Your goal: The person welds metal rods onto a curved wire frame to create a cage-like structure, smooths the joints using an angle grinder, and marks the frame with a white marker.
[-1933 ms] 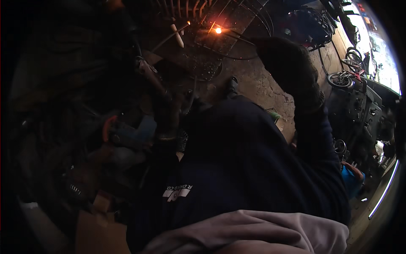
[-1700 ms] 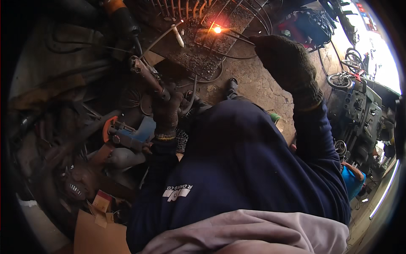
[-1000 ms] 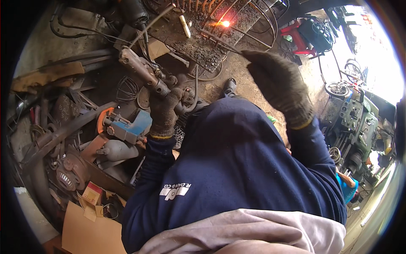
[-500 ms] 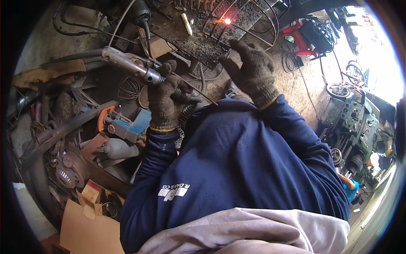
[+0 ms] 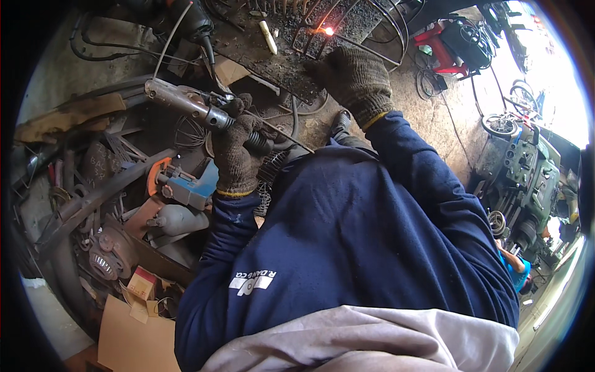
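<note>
My left hand, in a dark knitted glove, is closed around the handle end of a tubular metal tool. The tool looks like a welding electrode holder; a thin rod sticks up from its far end. Another thin rod slants from beside my left fingers toward my lap. My right hand, gloved alike, is at the near edge of a barred metal frame; its thumb points left, and its other fingers are mostly hidden. One spot on the frame glows orange-white.
The frame lies on a grimy worktable with a white stick. Scrap metal and a blue vise-like tool crowd the left, above a cardboard box. A red stool, green machine and another person are at right.
My right hand has moved forward and left from its spread position to the frame's near edge. My left hand still grips the tool, nearly in place. The glowing spot looks slightly larger.
</note>
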Motion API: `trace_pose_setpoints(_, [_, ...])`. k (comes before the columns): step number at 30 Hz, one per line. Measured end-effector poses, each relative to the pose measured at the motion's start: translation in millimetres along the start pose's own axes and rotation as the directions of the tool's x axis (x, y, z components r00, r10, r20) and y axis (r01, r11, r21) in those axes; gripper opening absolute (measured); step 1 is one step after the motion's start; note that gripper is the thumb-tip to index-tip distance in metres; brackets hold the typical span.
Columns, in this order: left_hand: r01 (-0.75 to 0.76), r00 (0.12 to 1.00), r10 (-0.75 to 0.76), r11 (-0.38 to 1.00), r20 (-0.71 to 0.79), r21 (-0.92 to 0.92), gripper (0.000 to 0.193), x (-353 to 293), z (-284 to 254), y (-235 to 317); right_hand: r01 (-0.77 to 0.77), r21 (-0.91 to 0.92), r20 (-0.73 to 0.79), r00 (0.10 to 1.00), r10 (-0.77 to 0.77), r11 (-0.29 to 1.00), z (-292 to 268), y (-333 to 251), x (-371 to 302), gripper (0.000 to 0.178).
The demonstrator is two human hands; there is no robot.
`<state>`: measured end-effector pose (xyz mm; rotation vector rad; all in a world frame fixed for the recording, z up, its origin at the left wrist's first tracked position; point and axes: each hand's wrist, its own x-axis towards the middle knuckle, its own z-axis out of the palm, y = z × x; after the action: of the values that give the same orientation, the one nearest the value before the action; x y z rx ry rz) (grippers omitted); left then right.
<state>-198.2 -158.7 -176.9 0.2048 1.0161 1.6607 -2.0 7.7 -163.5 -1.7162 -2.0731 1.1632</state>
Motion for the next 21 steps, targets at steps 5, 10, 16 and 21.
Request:
trace_pose_setpoints(5, [0.012, 1.000, -0.012, 1.000, -0.012, -0.006, 0.045, 1, 13, 9, -0.035, 0.010, -0.007, 0.999, 0.035, 0.999, 4, 2, 3, 0.046])
trace_pose_setpoints(10, [0.026, 0.999, -0.027, 0.999, -0.023, -0.043, 0.045, 6, 13, 11, -0.052, 0.017, -0.002, 0.999, 0.052, 0.998, 3, 0, 7, 0.046])
trace_pose_setpoints(16, [0.022, 0.999, -0.024, 0.998, -0.023, -0.056, 0.045, 9, 8, 9, -0.067, 0.017, 0.001, 0.998, 0.067, 0.998, 2, -3, 7, 0.046])
trace_pose_setpoints(21, [0.014, 0.999, -0.016, 0.999, -0.039, -0.042, 0.045, 9, 11, 9, -0.080, 0.018, -0.007, 0.997, 0.080, 0.997, -1, -3, 8, 0.046])
